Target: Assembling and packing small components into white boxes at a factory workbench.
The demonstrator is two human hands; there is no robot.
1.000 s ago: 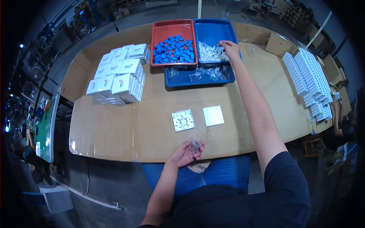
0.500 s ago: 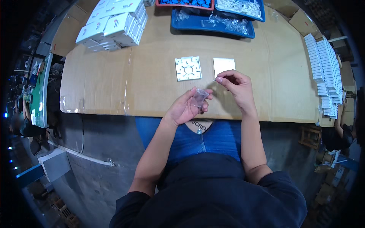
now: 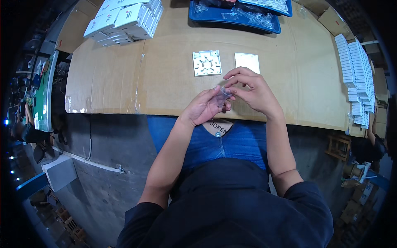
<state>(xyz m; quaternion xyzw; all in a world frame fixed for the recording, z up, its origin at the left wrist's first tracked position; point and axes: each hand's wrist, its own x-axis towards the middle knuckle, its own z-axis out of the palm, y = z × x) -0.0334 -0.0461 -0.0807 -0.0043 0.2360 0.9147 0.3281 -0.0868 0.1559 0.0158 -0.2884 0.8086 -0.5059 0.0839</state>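
My left hand point(image 3: 202, 108) is closed round a small clear plastic bag point(image 3: 221, 97), palm turned up, just over the table's near edge. My right hand point(image 3: 257, 94) reaches in from the right, its thumb and fingertips bent together at the bag's upper rim. Whatever may be between those fingertips is too small to make out. Beyond my hands, a white square box base point(image 3: 206, 63) with moulded ribs and a round centre lies face up. Beside it on the right is a plain white square cover point(image 3: 247, 61), partly hidden behind my right fingers.
White boxes point(image 3: 124, 20) are stacked at the far left of the cardboard-covered table point(image 3: 105, 78). Blue trays point(image 3: 235, 22) with clear bags and small white parts stand at the back. Tall stacks of thin white pieces point(image 3: 356, 74) line the right edge. Other people are at both sides.
My right hand has moved left from beside the white cover to the bag's rim. The bag stays in my left hand. The whole view has shifted slightly, with the table sitting higher.
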